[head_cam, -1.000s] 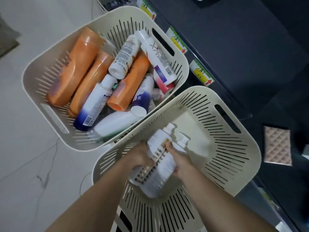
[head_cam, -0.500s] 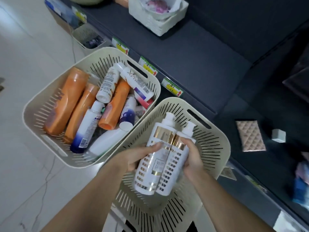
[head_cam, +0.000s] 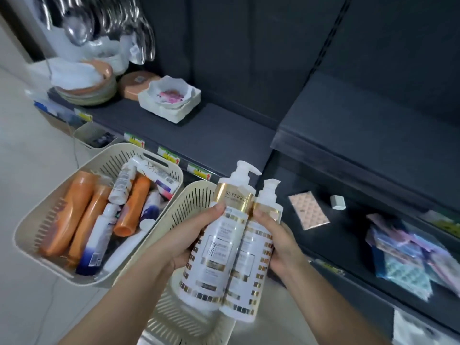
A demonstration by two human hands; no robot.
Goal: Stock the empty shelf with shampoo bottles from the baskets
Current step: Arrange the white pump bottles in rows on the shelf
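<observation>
While side by side, left bottle in left hand grip, right bottle in right hand grip.

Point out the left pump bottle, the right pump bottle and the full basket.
left pump bottle [head_cam: 214, 247]: head view, on its white label.
right pump bottle [head_cam: 249, 270]: head view, on the front of its body.
full basket [head_cam: 114, 158]: head view, on its far slotted wall.

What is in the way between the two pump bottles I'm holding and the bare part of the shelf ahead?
Nothing visible. The pump bottles, gripped by the left hand and right hand, face open air up to the shelf. The white box with a bowl sits further left on it.
</observation>
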